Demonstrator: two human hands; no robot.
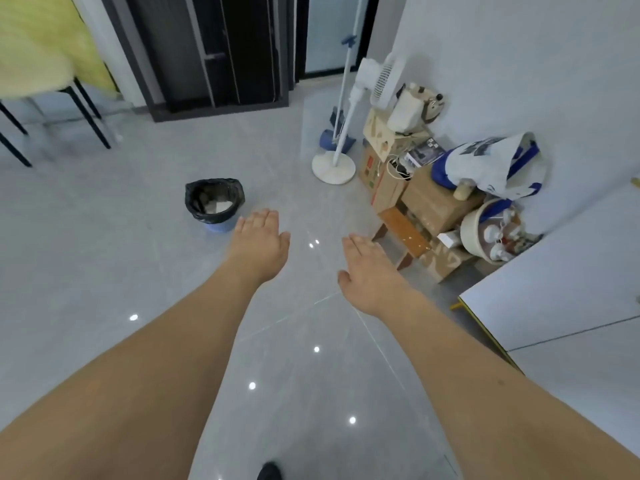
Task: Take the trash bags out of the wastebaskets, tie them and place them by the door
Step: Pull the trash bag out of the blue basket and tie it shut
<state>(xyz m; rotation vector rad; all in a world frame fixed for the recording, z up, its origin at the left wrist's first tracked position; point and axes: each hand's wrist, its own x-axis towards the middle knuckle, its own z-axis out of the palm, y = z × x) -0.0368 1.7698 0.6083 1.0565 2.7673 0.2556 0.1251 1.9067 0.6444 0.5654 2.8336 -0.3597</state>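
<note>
A small blue wastebasket (217,226) stands on the grey tiled floor left of centre. A black trash bag (194,199) lines it, folded over the rim, with pale paper scraps inside. My left hand (260,242) is stretched out flat, palm down, just right of and nearer than the basket, not touching it. My right hand (369,271) is held out flat further right, over bare floor. Both hands hold nothing. A dark door frame (221,57) stands at the back.
A white standing fan (337,168) and a blue dustpan (332,136) are behind the basket to the right. Cardboard boxes (433,206), a wooden stool (403,233) and a white-blue bag (491,164) crowd the right wall. A white table edge (554,299) juts in at right. Chair legs (93,119) stand at left.
</note>
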